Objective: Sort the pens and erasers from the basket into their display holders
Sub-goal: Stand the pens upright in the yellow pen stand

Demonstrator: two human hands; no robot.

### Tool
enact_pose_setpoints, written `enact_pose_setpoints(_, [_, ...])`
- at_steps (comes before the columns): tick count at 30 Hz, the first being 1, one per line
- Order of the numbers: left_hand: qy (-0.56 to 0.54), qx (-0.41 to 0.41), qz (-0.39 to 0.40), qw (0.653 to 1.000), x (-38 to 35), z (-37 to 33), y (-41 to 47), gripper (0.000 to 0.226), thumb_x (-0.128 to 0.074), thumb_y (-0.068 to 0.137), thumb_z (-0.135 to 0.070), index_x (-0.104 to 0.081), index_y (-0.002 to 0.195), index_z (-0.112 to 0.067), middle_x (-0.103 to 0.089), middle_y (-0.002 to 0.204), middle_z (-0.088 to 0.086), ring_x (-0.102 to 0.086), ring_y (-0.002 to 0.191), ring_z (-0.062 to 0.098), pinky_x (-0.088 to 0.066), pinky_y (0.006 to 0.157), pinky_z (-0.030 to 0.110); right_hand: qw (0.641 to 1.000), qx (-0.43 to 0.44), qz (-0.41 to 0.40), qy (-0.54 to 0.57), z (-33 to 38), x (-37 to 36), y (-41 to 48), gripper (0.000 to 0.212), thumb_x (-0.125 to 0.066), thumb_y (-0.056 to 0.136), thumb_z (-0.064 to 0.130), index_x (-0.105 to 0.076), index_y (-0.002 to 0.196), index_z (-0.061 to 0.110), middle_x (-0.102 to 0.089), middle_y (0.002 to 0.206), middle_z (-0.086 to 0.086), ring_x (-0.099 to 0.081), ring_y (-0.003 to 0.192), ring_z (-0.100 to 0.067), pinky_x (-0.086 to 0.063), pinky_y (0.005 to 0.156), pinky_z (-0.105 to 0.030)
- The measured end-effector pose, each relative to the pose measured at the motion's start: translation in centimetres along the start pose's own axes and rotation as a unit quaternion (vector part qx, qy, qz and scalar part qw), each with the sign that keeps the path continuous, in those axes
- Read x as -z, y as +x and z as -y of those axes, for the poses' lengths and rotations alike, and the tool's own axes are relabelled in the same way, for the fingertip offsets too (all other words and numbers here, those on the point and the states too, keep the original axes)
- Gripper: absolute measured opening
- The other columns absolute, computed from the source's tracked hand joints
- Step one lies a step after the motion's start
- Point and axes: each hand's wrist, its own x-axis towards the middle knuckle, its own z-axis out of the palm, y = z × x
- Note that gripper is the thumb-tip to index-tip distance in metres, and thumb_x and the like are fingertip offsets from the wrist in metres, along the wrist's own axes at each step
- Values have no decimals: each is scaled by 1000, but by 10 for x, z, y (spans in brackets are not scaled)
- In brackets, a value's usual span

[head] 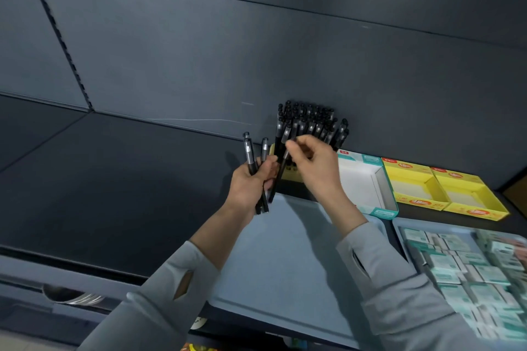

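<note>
Though holder (pixel 293 179) w/ pens (pixel 308 122); basket (pixel 397 224): erasers (pixel 462 265)

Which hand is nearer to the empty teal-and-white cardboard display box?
Right. The right hand, pinching one black plastic pen, is just left of the teal-and-white cardboard display box; the left hand, gripping several black pens, is farther left.

A dark shelf (pixel 114 179) carries a pen holder (pixel 293 173) at twelve o'clock. A teal-white box (pixel 368 185) and two yellow boxes (pixel 413 182) (pixel 467 194) stand in a row toward two o'clock. A grey tray (pixel 285 251) lies nearest, with an eraser-filled tray (pixel 399 226) at four o'clock.
</note>
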Motion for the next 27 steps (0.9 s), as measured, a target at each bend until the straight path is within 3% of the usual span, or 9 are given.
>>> enact_pose_setpoints(4, [-45,30,-48,997,7,-4,4,22,-56,98,-21,-66,114,-9,-59,77,-2,-55,62,9,-53,65,25,998,-11,-55,0,-4,15,10,32,-50,84,53,-63,82,23,-65,69,7,-66,66,-21,-56,67,-50])
enact_pose_setpoints(7, [-40,20,-71,996,8,-6,3,14,-49,102,-18,-55,114,-14,-58,75,1,-43,55,10,-42,53,25,996,12,-83,-7,0,21,16,33,-49,88,51,-64,91,21,-66,72,7,-67,69,-19,-57,69,-48])
enact_pose_setpoints(9, [-49,17,-79,996,8,-6,3,2,-44,103,-16,-45,103,-17,-58,76,4,-40,53,10,-38,51,25,996,25,-87,-6,3,21,18,26,-53,93,41,-65,94,18,-66,72,7,-67,67,-16,-58,69,-46])
enact_pose_setpoints(11, [-47,18,-87,995,9,-6,4,8,-43,103,-16,-41,96,-16,-59,77,5,-39,52,10,-37,49,24,996,35,-85,-18,5,19,20,21,-54,96,34,-66,97,16,-67,74,8,-68,66,-14,-58,70,-44])
enact_pose_setpoints(14, [-41,12,-81,996,10,-6,5,5,-45,103,-18,-45,99,-15,-60,76,3,-40,53,10,-38,49,23,995,55,-71,-46,3,13,21,20,-53,97,35,-66,96,19,-68,73,7,-68,64,-14,-57,70,-44])
enact_pose_setpoints(17, [-30,8,-78,996,11,-7,4,17,-49,101,-19,-60,111,-9,-60,79,1,-46,58,9,-45,55,23,995,59,-43,-71,0,3,18,20,-52,97,36,-66,99,21,-69,74,4,-69,64,-15,-57,69,-43])
enact_pose_setpoints(20, [-32,-2,-64,997,11,-6,2,19,-54,99,-18,-69,106,-10,-59,80,-1,-53,65,8,-53,64,21,995,54,-44,-71,-1,0,17,22,-54,99,31,-67,106,15,-70,75,1,-69,64,-11,-57,71,-42])
enact_pose_setpoints(24, [-31,-20,-40,999,8,-6,0,19,-54,99,-16,-66,111,-8,-62,76,2,-57,64,9,-53,64,23,994,55,-41,-80,-3,1,20,26,-52,95,44,-66,99,22,-70,72,1,-69,65,-18,-57,69,-46])
enact_pose_setpoints(27, [-23,-41,-29,998,3,-6,-2,14,-52,100,-16,-55,110,-7,-65,76,4,-57,61,10,-52,59,24,994,52,-68,-75,-1,1,17,27,-55,91,48,-61,106,27,-70,81,3,-68,73,-21,-56,72,-42])
